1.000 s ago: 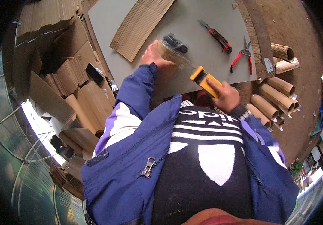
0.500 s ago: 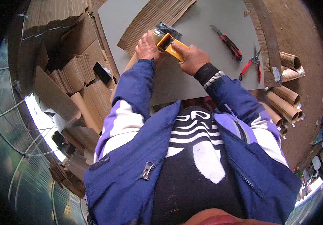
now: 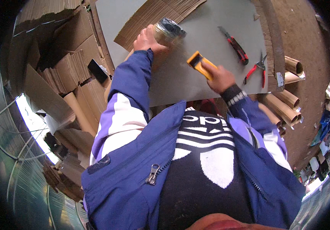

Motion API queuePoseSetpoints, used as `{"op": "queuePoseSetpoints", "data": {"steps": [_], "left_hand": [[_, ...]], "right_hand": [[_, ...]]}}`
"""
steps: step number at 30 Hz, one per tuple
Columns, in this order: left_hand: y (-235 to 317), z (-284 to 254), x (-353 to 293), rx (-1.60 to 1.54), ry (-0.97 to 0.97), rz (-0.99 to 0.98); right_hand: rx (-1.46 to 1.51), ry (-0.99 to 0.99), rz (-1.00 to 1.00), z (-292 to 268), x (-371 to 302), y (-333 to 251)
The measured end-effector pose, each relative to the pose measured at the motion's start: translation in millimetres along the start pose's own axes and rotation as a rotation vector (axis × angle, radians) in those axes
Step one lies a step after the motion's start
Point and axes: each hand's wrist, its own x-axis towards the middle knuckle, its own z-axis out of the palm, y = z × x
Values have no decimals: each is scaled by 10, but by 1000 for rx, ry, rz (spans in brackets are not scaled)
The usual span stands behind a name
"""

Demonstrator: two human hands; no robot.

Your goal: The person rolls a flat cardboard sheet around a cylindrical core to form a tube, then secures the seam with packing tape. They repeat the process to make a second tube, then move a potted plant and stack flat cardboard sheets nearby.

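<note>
- Head view: the person's left hand [image 3: 147, 40] is at the upper middle, its grip curved around a tan, rounded bundle with a clear, shiny wrapping and a dark end [image 3: 169, 28]; the fingers and thumb press against its sides.
- That bundle is above the worktop, a smooth grey board [image 3: 195, 90] with a brown wooden edge [image 3: 265, 36] on the right; whether it touches the board cannot be told.
- The right hand [image 3: 221, 79] is nearer the body and to the right, its grip closed around a yellow handheld tool with a dark inset [image 3: 201, 66]. The tool's free end points up and left toward the bundle, well apart from it.
- A ridged brown corrugated cardboard sheet [image 3: 153, 17] lies on the worktop just beyond the left hand.
- To the right of the yellow tool lie a red-and-black utility knife [image 3: 237, 49], its blade out, and, near it, a pair of red-handled shears [image 3: 259, 65], handles spread.
- Rolled brown cardboard tubes [image 3: 279, 109] lie beyond the worktop's right side.
- Folded brown cardboard pieces [image 3: 67, 74] and a dark flat rectangle [image 3: 97, 71] are at the left.
</note>
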Motion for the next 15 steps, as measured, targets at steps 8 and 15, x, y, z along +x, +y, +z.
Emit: {"op": "queuePoseSetpoints", "data": {"steps": [8,15], "left_hand": [[-427,-110,630,-186,-257,165],[82,636,160,-722,-956,163]], "right_hand": [[58,170,-107,241,890,-219],[123,237,-76,109,-757,276]]}}
